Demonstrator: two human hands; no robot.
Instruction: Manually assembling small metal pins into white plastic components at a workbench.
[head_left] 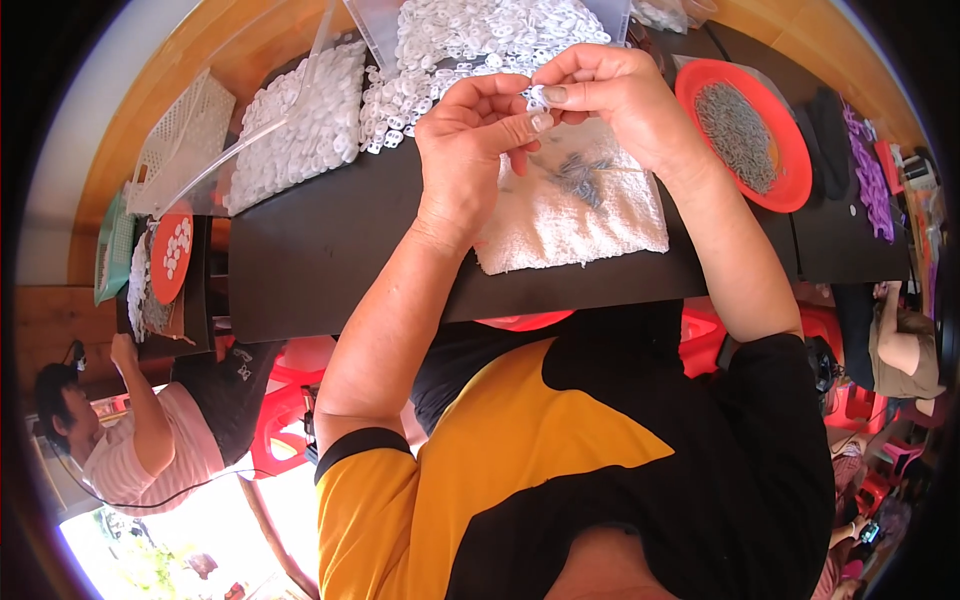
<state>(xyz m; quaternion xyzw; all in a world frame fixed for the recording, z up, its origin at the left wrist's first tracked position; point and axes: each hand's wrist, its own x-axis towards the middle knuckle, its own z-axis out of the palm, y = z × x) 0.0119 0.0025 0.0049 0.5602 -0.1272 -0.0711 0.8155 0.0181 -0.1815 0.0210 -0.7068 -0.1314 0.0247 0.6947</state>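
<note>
Above a white towel [560, 235] my two hands meet, fingertips almost touching. A small white plastic piece [536, 98] with dark holes sits between them. My left hand [460, 145] is closed, thumb and fingers pinching at its near side. From the other side my right hand [615, 105] pinches it between thumb and forefinger. Partly hidden by the fingers, any screw in the piece cannot be made out. On the towel lies a small heap of grey screws [582, 180]. Just beyond the hands, loose white pieces [395, 110] spill from a clear bin heaped with more.
A red plate [797, 170] of grey screws stands at the right, near purple pieces [870, 175]. At the left a clear container [300, 120] holds white pieces, beside a white basket [185, 140]. A person [150, 430] sits far left; others are at the far right.
</note>
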